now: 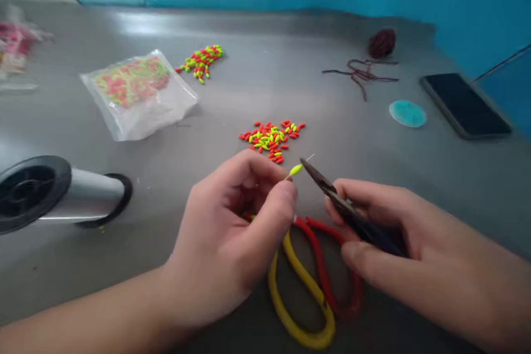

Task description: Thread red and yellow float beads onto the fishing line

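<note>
Between thumb and forefinger, my left hand (243, 221) pinches a thin pale line. A small yellow-green oval bead (296, 170) is threaded on it, just beyond the fingertips. My right hand (381, 232) is closed around dark-handled pliers (340, 202). Their narrow tip is at the far end of the bead, where a short piece of line sticks out past it; I cannot tell whether the jaws grip the line. Below the hands lie scissors (305, 287) with one yellow and one red loop handle, their blades hidden. Loose red and yellow-green beads (271, 139) lie just beyond my left hand.
A spool of clear line (89, 193) stands at left, near a plastic bag of beads (136, 94). Behind are another bead pile (203, 61), dark yarn ball (382, 43), cut yarn pieces (362, 72), turquoise disc (407, 113) and phone (465, 105). A blue wall borders the table.
</note>
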{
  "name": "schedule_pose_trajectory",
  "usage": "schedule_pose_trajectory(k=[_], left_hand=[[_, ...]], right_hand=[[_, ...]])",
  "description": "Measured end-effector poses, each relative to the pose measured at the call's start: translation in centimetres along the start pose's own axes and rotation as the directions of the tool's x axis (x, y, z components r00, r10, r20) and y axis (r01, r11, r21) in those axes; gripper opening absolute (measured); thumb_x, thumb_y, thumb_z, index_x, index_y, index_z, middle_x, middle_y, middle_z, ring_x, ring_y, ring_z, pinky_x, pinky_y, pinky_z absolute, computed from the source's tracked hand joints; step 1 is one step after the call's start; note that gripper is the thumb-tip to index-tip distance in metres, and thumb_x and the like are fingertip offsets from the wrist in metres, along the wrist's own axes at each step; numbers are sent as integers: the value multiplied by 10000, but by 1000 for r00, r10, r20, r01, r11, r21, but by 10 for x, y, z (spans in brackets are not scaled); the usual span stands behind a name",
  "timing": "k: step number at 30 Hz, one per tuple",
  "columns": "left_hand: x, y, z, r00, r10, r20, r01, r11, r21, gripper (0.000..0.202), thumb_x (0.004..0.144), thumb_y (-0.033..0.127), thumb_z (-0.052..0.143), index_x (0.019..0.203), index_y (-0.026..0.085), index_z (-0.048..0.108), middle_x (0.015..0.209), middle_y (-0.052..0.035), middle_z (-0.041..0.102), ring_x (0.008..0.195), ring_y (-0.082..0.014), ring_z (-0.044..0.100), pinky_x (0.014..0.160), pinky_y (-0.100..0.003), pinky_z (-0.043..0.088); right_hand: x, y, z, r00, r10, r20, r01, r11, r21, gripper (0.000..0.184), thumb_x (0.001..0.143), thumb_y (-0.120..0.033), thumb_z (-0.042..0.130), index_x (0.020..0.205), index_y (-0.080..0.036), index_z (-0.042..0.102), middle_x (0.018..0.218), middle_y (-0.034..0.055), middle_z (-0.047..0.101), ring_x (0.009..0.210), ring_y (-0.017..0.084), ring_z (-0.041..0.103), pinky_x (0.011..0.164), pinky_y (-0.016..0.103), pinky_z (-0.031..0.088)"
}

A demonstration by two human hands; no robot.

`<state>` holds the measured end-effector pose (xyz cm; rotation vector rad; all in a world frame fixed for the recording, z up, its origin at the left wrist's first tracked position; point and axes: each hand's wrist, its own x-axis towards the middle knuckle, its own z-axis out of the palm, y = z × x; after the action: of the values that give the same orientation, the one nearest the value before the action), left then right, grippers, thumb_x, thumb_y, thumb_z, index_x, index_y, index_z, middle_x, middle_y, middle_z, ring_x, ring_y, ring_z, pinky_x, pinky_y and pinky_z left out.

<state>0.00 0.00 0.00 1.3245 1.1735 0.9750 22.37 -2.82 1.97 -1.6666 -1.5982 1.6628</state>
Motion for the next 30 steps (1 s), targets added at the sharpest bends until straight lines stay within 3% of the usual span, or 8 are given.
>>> schedule_pose_trajectory(k=[4, 11, 20, 25, 30], left_hand=[[0, 1, 2, 998, 7, 64, -8, 1000, 8, 124, 1007, 314, 709, 945, 209, 693, 702, 40, 658, 570, -81, 572, 500, -141, 473], [-5, -6, -4, 981, 134, 141, -156, 976, 155, 242, 1124, 325, 552, 924, 229, 648, 716, 45, 609, 606, -99, 541, 546, -213, 450], [0, 3, -3, 979, 176, 99, -195, 950, 242, 258, 1066, 229, 559, 817, 221, 626, 633, 60, 586, 534, -94, 527, 507, -216, 440], [0, 4, -4, 982, 177, 73, -190, 937, 292, 265, 1035, 211, 568, 796, 212, 682, 589, 70, 567, 499, -84, 516, 474, -189, 429], [1, 6, -5, 982, 182, 53, -189, 924, 334, 286, 1018, 233, 587, 747, 212, 677, 585, 66, 585, 491, -76, 502, 461, -161, 424]], right_hand=[[-2, 4, 1, 1000, 9, -21, -10, 999, -49, 147, 940, -284, 765, 1086, -285, 781, 761, -22, 777, 706, 227, 750, 497, 249, 536], [-6, 6, 0, 999, 39, -14, -39, 999, -23, 123, 927, -230, 754, 1031, -294, 773, 766, -25, 767, 752, 233, 758, 529, 252, 551], [-6, 5, 5, 992, 110, 61, -120, 976, 182, 134, 956, -161, 687, 997, -272, 748, 849, 0, 793, 844, 241, 766, 588, 248, 572], [-4, -3, 1, 984, 83, 158, -108, 982, 153, 230, 913, -58, 609, 911, -272, 694, 876, -26, 763, 878, 209, 717, 669, 230, 563], [-1, -3, -1, 993, 84, 81, -97, 981, 167, 222, 875, -57, 634, 899, -267, 702, 875, -18, 727, 803, 189, 680, 606, 221, 527]])
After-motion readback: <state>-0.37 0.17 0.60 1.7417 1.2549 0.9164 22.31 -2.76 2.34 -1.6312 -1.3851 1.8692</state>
